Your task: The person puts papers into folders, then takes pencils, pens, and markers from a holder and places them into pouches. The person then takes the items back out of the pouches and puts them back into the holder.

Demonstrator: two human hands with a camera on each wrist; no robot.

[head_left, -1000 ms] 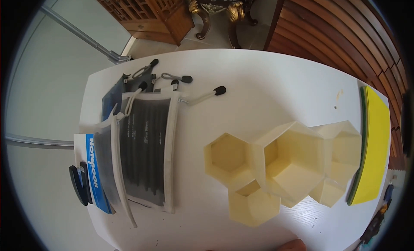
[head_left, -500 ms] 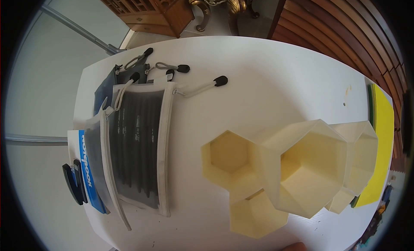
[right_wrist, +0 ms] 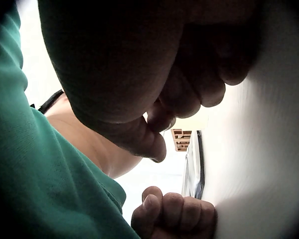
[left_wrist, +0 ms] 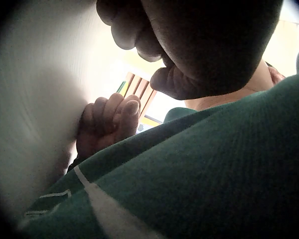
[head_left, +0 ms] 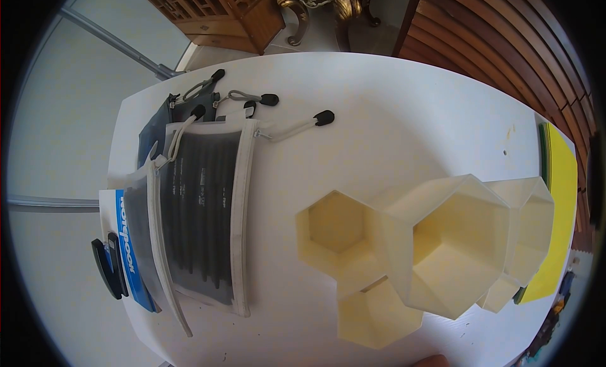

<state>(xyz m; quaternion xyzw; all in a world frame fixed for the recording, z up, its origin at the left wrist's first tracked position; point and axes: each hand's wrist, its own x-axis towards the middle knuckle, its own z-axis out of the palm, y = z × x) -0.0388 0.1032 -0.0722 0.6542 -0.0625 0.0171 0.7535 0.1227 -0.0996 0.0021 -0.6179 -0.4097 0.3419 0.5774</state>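
Note:
My left hand (left_wrist: 204, 45) rests at the near table edge with its fingers loosely curled and nothing in them. Likewise my right hand (right_wrist: 134, 74) lies loosely curled and holds nothing; only a bit of a finger (head_left: 433, 361) shows at the bottom of the head view. Nearest to it stands a cream organizer (head_left: 391, 247) of joined hexagonal cups, differing in height, with no contents visible. To the left lies a see-through zip pouch (head_left: 199, 209) with dark pens inside. Another white-edged pouch (head_left: 142, 203) overlaps a blue notebook (head_left: 129, 253).
A black stapler (head_left: 108, 266) sits by the notebook at the left table edge. Dark pouches (head_left: 158, 130) with corded zip pulls are behind. Yellow and green sheets (head_left: 558, 209) lie along the right edge of the white table (head_left: 379, 95).
The head view has shifted closer, so the organizer looks larger and the pouches sit farther left. Over the last half second nothing visibly moves.

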